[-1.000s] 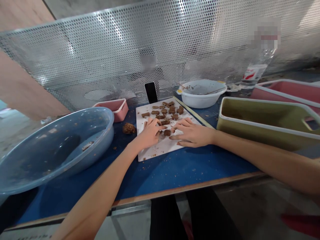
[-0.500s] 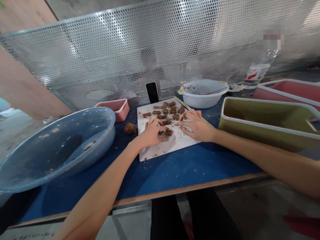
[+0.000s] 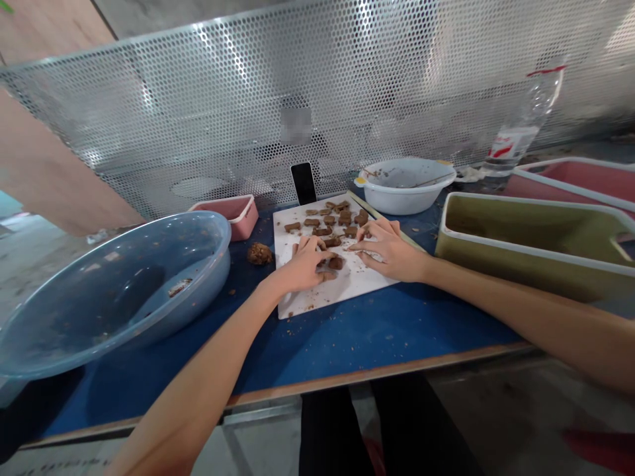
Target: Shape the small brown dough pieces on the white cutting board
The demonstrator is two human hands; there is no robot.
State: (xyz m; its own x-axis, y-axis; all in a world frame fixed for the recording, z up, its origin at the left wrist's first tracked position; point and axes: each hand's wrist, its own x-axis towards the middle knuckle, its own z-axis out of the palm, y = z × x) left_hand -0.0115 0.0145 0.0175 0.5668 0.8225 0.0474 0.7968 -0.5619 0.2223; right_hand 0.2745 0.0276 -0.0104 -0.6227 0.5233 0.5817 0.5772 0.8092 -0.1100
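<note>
The person's left hand (image 3: 301, 266) bends around one side of a small, dull brown lump (image 3: 336, 263) on a flat white board (image 3: 347, 285). You cannot tell if its thumb and fingers squeeze the lump. The right hand (image 3: 385, 251) is over the board's right side, with its fingers spread apart. More short brown pieces (image 3: 346, 217) lie on the board past both hands. A bumpy brown ball (image 3: 260, 254) sits on the blue table top (image 3: 347, 337), just left of the board.
</note>
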